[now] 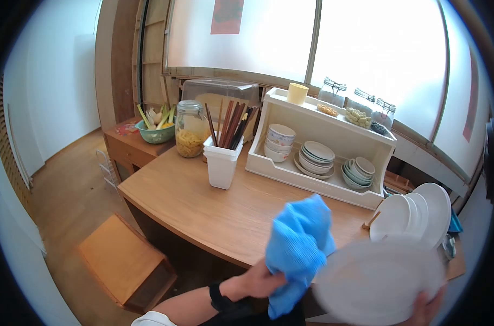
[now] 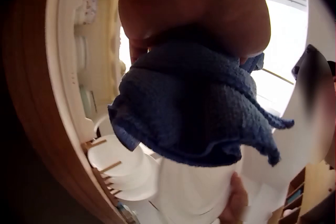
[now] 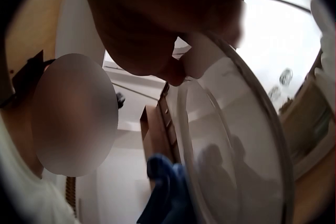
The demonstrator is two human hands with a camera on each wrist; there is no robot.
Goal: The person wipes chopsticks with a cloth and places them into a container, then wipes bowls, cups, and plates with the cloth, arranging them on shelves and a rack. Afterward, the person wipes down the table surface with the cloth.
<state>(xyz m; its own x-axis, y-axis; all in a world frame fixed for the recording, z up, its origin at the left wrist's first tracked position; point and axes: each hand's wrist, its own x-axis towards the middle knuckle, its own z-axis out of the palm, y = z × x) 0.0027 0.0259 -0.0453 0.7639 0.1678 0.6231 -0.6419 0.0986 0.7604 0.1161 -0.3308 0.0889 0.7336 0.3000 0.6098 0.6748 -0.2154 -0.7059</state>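
The left hand (image 1: 259,281) grips a crumpled blue cloth (image 1: 301,233), which bunches above and beyond the fingers; a dark band circles that wrist. In the left wrist view the cloth (image 2: 189,108) hangs below the hand (image 2: 194,14). At the lower right, the right hand (image 1: 425,308) holds a white plate (image 1: 380,280) by its edge, and the plate is blurred. The right wrist view has the right hand (image 3: 168,24) pinching the rim of the glossy plate (image 3: 236,145), with part of the blue cloth (image 3: 170,190) near the plate's lower left. Cloth and plate appear close together; contact is unclear.
White plates (image 1: 392,214) stand upright in a wooden rack at the right. A white shelf (image 1: 312,183) holds bowls, stacked dishes and cups, with jars on top. White containers (image 1: 221,168) with chopsticks and a glass jar (image 1: 189,130) stand at the back left. A wooden stool (image 1: 122,258) is lower left.
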